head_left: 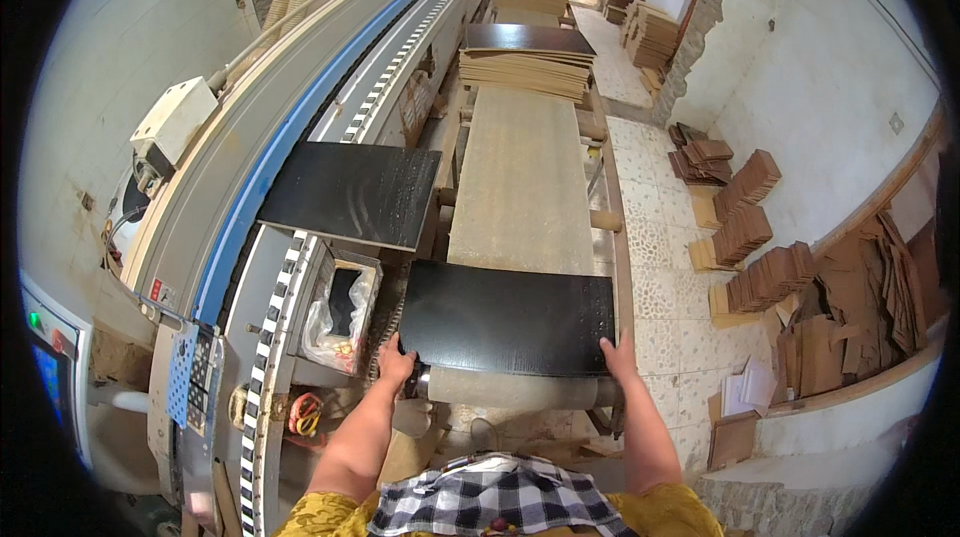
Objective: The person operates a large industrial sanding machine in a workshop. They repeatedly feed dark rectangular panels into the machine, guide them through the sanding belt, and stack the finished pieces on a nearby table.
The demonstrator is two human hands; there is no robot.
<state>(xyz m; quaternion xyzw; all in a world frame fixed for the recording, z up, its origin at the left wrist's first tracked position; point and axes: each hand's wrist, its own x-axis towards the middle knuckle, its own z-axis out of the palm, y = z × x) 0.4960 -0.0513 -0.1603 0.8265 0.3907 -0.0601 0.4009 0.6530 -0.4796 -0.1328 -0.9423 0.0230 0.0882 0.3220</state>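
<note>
A glossy black panel (508,319) lies flat at the near end of a long pale brown board (518,177). My left hand (398,361) grips its near left corner, thumb up along the edge. At the near right corner my right hand (620,355) closes on the other short edge. The undersides of the panel and the fingertips below it are hidden. Left of this, a second black panel (350,192) rests partly on the machine's bed, its far left edge against the blue strip (265,167).
The long machine (230,147) runs along my left, with a control screen (50,367) at its end. Beside it sits an open box (342,322) with plastic lining. Stacked boards (525,69) stand ahead. Brown strip bundles (750,182) and cardboard (840,337) line the right.
</note>
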